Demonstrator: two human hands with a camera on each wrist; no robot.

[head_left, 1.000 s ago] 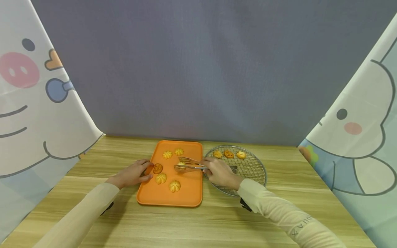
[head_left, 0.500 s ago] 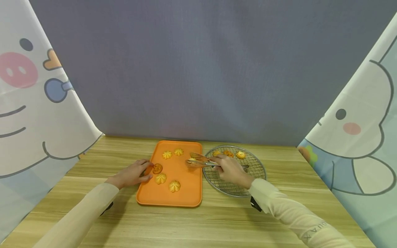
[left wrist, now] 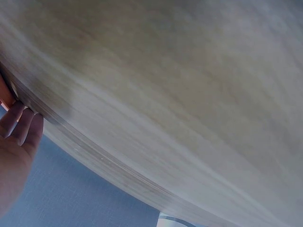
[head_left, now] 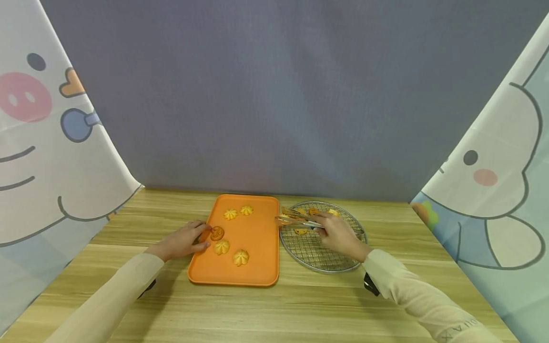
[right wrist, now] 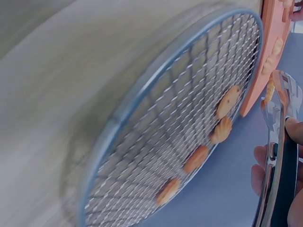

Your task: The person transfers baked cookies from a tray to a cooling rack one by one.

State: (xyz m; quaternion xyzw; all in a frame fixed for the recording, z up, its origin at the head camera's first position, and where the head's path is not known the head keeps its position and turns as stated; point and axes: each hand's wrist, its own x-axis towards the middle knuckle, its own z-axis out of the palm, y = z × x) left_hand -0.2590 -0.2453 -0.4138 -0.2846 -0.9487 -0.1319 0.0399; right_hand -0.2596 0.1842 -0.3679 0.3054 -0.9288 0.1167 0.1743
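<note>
While your nearer right hand (head_left: 339, 234) grips tongs (head_left: 309, 224) pinching a cookie (right wrist: 270, 90) by the rack's (head_left: 310, 248) ten-o'clock rim, your left hand (head_left: 183, 240), fingers relaxed, touches the tray (head_left: 259, 269) at nine o'clock.

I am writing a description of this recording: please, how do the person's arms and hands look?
The left sleeve and the right sleeve are long and cream-coloured; the right one is wrinkled and bears dark letters. A small black item shows at the left wrist, a second black item at the right. The left hand and right hand wear no gloves.
</note>
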